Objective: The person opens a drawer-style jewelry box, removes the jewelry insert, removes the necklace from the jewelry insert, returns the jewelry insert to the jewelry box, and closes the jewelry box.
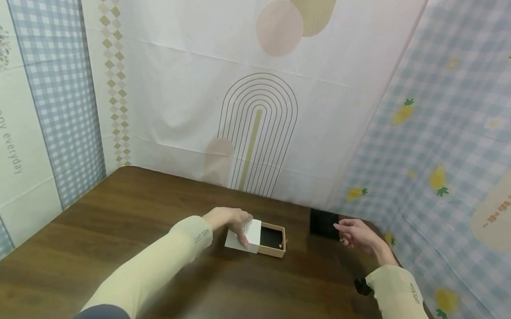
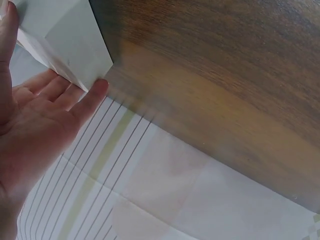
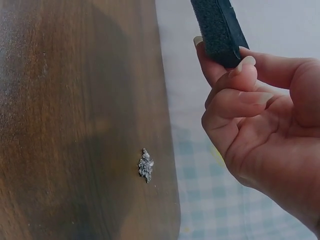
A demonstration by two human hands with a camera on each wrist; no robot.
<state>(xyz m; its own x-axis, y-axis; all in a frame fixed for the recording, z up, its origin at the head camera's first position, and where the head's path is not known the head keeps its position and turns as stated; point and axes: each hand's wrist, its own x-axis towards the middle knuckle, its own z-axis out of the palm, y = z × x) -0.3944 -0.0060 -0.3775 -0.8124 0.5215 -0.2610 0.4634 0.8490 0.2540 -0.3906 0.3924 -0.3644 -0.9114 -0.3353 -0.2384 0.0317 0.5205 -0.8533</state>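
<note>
Black foam pad (image 3: 218, 31) looks light, squashy; edge hold suits. Right hand (image 1: 357, 234) pinches its end in fingertips. Left hand's (image 1: 236, 222) fingers clamp white sleeve (image 1: 254, 232), likely stiff, crushable.

It looks homelike: gingham and pineapple-print cloths (image 1: 414, 152) hang along a wooden table (image 1: 120, 210).
</note>
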